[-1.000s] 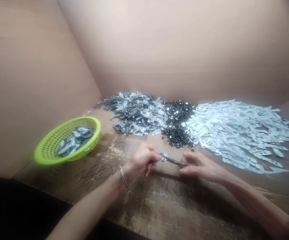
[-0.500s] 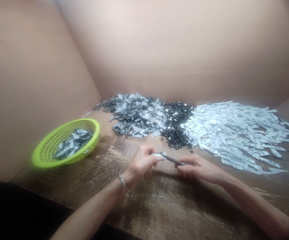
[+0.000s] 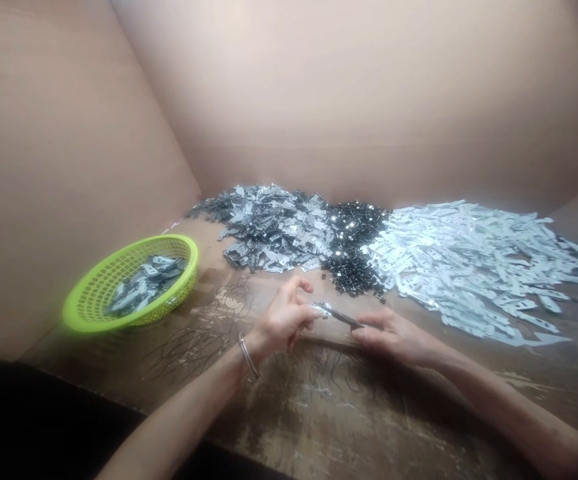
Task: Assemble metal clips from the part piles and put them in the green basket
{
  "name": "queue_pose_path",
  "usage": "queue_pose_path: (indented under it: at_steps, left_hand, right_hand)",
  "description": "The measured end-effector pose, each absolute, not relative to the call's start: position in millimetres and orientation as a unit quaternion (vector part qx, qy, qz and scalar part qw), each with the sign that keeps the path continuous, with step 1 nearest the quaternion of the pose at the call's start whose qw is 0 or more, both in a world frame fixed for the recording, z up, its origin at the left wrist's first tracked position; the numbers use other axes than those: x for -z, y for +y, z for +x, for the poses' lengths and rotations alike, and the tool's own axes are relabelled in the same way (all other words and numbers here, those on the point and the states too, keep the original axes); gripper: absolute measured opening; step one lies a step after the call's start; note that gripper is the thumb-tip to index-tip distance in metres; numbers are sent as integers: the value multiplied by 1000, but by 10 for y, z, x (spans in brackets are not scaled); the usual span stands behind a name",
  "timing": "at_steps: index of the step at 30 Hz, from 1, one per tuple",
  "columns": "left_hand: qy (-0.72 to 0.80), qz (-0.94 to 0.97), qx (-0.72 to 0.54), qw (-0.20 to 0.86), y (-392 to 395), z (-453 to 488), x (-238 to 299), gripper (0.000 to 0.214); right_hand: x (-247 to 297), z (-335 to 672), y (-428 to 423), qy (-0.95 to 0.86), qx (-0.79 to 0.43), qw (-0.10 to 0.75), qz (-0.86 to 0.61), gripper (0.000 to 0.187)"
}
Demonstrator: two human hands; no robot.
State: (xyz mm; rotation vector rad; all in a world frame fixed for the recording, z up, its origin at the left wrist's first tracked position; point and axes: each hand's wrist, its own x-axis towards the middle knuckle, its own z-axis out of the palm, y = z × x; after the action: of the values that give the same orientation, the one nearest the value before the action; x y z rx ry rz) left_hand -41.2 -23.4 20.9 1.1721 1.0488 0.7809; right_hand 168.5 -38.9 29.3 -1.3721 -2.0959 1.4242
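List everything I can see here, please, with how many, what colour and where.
Basket: one, yellow-green, left
Basket pieces: many, grey and silver, inside it
Metal plates: heap, grey, back centre
Small metal bits: heap, mostly black, right of the plates
Metal strips: heap, pale silver, right
Held metal piece: one, dark with a bright end, between the hands
Table: one, worn brown, underneath
Squiggles: many, dark, on the tabletop
Walls: three, pinkish-brown, left, back, right
Bracelet: one, silvery, left wrist
Left hand: one, bare, by the bright end
Right hand: one, bare, gripping the dark end
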Motion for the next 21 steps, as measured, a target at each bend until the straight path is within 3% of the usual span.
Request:
queue_pose_path:
  at_steps: [12, 16, 18, 21]
  left_hand:
    - [434, 514, -337, 659, -207, -430, -104, 32]
    - [461, 531, -347, 621, -163, -566, -269, 27]
    - [500, 549, -352, 570, -124, -745, -407, 26]
    - [594, 569, -379, 424, -33, -1140, -612, 31]
  right_hand:
    - [-353, 1704, -351, -720, -503, 105, -466, 33]
    - [-343, 1775, -299, -723, -490, 122, -471, 38]
    - [-280, 1849, -216, -732, -436, 148, -502, 40]
    - [-137, 2014, 26, -756, -256, 187, -572, 39]
